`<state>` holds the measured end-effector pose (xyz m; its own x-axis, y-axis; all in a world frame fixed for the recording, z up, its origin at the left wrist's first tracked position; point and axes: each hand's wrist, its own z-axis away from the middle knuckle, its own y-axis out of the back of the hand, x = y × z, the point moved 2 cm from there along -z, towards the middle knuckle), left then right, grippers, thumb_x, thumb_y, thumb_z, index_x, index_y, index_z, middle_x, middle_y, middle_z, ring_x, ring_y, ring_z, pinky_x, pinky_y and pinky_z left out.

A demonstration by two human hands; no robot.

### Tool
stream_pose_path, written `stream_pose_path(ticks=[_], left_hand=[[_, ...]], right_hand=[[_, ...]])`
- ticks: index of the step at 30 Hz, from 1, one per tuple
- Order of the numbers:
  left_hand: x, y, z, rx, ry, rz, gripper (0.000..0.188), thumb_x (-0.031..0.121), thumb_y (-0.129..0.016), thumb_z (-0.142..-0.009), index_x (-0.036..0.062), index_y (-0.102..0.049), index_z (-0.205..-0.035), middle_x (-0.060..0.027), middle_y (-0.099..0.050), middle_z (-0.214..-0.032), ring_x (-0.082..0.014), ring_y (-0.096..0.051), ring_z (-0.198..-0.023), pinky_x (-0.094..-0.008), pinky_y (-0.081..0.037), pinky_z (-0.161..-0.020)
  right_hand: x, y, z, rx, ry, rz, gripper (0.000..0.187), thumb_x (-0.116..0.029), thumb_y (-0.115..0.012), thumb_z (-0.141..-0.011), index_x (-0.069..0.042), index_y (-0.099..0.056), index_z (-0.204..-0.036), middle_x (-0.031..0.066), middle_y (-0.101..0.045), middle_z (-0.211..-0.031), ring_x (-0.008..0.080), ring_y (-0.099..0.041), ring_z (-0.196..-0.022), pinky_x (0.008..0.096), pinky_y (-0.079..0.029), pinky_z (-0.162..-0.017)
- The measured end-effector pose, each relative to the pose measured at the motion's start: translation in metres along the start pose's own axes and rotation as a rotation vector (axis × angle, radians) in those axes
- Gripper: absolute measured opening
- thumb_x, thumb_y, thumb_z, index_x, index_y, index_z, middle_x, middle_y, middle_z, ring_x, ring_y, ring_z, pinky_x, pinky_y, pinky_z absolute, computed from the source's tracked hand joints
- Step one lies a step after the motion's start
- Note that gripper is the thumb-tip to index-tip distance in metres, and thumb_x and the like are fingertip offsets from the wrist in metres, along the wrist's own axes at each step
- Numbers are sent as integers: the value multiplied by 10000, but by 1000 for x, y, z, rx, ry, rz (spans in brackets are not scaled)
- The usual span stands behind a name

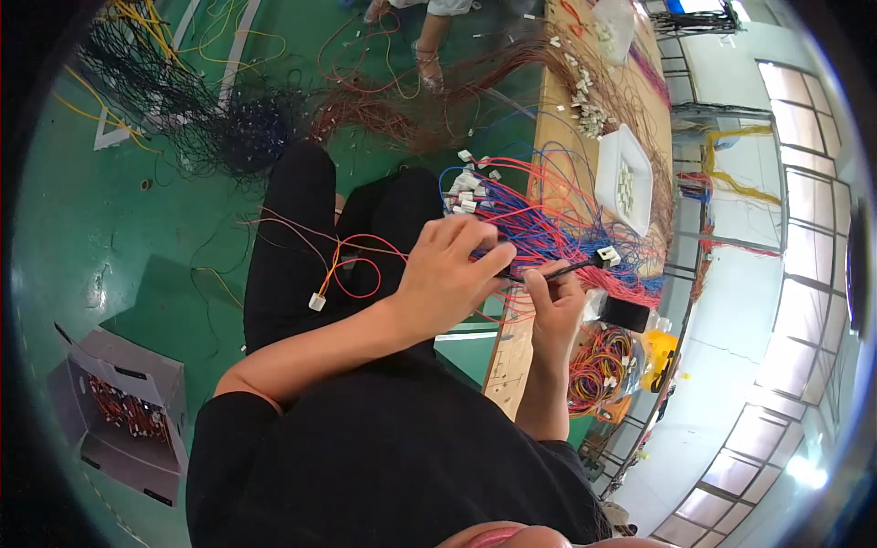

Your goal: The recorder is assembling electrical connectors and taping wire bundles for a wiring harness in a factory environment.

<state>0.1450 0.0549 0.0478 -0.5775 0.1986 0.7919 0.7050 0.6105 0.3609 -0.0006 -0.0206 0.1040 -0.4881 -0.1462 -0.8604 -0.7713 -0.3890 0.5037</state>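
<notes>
Between my hands runs a wire harness with a black-sleeved stretch and a white connector at its right end. My right hand pinches the sleeved part between thumb and fingers. With its fingertips close to the right ones, my left hand grips the harness farther left; the exact grip is partly hidden. Red, yellow and brown wires trail left of that hand over my lap, one ending in a white connector. Just beyond both hands lies a thick bundle of red and blue wires with white connectors.
On the wooden table stands a white tray of small connectors. A dark phone-like object and coiled wires lie to the right. An open grey box holds wires. Black wires hang at far left, near another person's hand.
</notes>
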Motion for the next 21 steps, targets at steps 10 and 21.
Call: stream_pose_path(ticks=[10, 21], left_hand=[[-16, -18, 8, -205, 313, 683, 233, 104, -704, -797, 52, -561, -973, -36, -599, -877, -173, -606, -749, -307, -488, -655], [-39, -28, -24, -321, 1102, 1822, 272, 168, -547, -934, 85, -482, -1184, -116, -641, -1012, -199, -649, -917, -360, -504, -842]], right_hand=[[10, 2, -4, -27, 355, 163, 103, -5, -686, -790, -7, -621, -871, 74, -600, -865, 158, -563, -793, 258, -442, -717], [9, 0, 7, -33, 525, 446, 91, 13, -674, -790, -14, -594, -824, 70, -610, -827, 134, -545, -732, 256, -428, -646]])
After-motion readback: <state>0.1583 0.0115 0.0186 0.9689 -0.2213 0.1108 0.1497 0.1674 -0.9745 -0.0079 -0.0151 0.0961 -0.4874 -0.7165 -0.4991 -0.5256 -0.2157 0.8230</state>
